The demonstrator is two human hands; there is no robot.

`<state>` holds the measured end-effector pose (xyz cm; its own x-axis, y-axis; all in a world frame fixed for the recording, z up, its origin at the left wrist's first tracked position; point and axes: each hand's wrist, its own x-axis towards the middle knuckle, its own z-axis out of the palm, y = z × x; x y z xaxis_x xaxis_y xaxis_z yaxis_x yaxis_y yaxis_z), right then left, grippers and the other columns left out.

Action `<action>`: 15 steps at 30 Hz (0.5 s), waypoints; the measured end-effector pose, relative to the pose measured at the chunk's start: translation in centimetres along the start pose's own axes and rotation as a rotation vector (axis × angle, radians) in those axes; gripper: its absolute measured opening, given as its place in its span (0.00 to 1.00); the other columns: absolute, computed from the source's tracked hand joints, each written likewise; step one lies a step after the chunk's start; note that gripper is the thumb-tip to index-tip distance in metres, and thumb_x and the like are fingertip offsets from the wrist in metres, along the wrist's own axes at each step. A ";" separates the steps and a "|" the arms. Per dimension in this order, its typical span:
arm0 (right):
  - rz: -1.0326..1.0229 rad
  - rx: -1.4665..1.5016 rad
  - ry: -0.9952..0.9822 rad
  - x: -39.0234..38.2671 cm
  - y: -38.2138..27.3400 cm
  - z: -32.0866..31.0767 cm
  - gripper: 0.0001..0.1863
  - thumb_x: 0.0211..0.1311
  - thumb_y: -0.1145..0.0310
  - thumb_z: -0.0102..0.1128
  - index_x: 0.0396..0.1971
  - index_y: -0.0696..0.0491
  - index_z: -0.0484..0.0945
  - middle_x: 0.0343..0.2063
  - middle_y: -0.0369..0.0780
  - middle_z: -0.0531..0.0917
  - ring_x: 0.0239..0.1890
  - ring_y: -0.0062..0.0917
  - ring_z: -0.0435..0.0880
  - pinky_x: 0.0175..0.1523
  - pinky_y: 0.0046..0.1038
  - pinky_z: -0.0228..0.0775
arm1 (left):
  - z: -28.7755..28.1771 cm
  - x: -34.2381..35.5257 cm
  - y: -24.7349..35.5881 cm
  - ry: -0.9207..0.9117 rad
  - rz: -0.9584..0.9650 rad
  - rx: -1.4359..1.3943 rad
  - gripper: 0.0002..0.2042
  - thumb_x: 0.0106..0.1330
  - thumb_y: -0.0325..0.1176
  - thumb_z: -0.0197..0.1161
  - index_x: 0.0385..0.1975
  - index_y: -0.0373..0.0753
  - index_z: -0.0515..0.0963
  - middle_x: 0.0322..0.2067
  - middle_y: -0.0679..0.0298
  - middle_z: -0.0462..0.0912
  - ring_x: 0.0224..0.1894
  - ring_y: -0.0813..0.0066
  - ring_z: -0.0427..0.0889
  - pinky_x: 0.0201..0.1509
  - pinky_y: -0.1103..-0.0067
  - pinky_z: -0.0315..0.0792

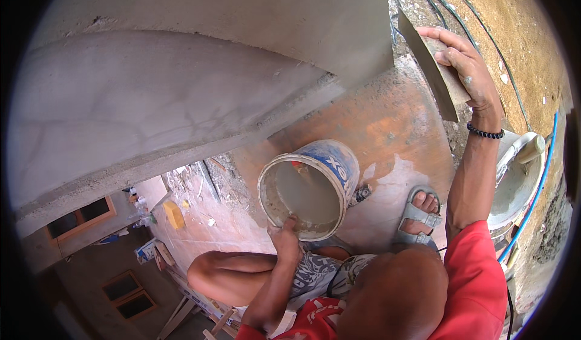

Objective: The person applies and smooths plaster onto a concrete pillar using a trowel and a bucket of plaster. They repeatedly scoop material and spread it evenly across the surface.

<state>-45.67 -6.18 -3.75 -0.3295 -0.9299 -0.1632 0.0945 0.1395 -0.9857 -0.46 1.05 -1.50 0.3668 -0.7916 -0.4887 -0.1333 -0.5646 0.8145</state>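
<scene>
My right hand (pixel 460 64) grips a flat grey plastering tool (pixel 431 67) with a long thin edge, held upright at the right end of a grey plastered wall (pixel 272 7). Whether the edge touches the wall I cannot tell. My left hand (pixel 284 237) holds the near rim of a white and blue bucket (pixel 330 164), tilted toward me and partly filled with grey, watery liquid (pixel 302 198). The bucket stands on a stained orange-brown board (pixel 387 128), beside my sandalled foot (pixel 417 216).
A second bucket (pixel 514 201) with grey residue and a pale tool handle stands at the right, beside a blue hose (pixel 544 188). Black cables (pixel 502 55) run over sand at upper right. A yellow block (pixel 173 214), rubble and timber pieces (pixel 169 322) lie lower left.
</scene>
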 end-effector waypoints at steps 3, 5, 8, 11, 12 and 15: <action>-0.045 -0.008 -0.090 1.6 -1.8 1.8 0.23 0.55 0.68 0.54 0.51 0.54 0.83 0.36 0.38 0.84 0.32 0.16 0.81 0.37 0.18 0.75 | 0.6 -0.5 0.7 0.017 -0.039 0.014 0.25 0.57 0.18 0.59 0.58 0.30 0.69 0.50 0.55 0.78 0.49 0.66 0.78 0.56 0.74 0.71; -0.078 0.038 -0.110 2.4 -3.2 2.1 0.24 0.53 0.68 0.56 0.53 0.54 0.82 0.39 0.38 0.84 0.37 0.17 0.82 0.42 0.17 0.75 | 0.4 -0.3 0.5 0.020 -0.030 0.024 0.24 0.58 0.18 0.59 0.58 0.31 0.69 0.50 0.56 0.78 0.50 0.66 0.78 0.56 0.74 0.71; -0.107 0.039 0.010 3.6 -6.0 1.5 0.26 0.54 0.71 0.58 0.57 0.55 0.79 0.43 0.40 0.84 0.40 0.20 0.82 0.49 0.18 0.75 | 0.1 -0.2 0.2 0.017 0.006 0.030 0.24 0.58 0.18 0.59 0.58 0.31 0.70 0.51 0.56 0.78 0.50 0.66 0.78 0.56 0.74 0.71; -0.007 0.410 -0.291 2.2 -13.6 0.9 0.28 0.52 0.73 0.58 0.57 0.56 0.77 0.41 0.43 0.83 0.38 0.23 0.82 0.46 0.21 0.76 | 0.2 0.0 0.3 0.029 -0.011 0.000 0.24 0.57 0.18 0.59 0.57 0.31 0.70 0.50 0.55 0.79 0.50 0.65 0.79 0.55 0.74 0.72; -0.097 0.435 -0.258 1.9 -14.4 1.2 0.27 0.52 0.72 0.58 0.57 0.56 0.78 0.41 0.43 0.83 0.37 0.22 0.82 0.46 0.21 0.76 | 0.1 0.0 0.4 0.042 -0.020 -0.012 0.24 0.57 0.17 0.58 0.57 0.31 0.70 0.50 0.55 0.79 0.49 0.65 0.79 0.55 0.74 0.72; -0.375 0.386 0.002 0.5 -15.3 0.4 0.24 0.55 0.72 0.58 0.55 0.57 0.79 0.41 0.42 0.83 0.35 0.20 0.82 0.46 0.20 0.75 | 0.8 -0.5 1.3 0.018 -0.038 0.014 0.25 0.57 0.17 0.58 0.59 0.31 0.69 0.50 0.54 0.78 0.50 0.65 0.79 0.55 0.73 0.73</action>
<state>-46.89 -8.97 11.25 -0.4089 -0.8912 0.1966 0.3081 -0.3376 -0.8895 -1.60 0.53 -0.43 0.3885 -0.7653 -0.5132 -0.1315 -0.5973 0.7912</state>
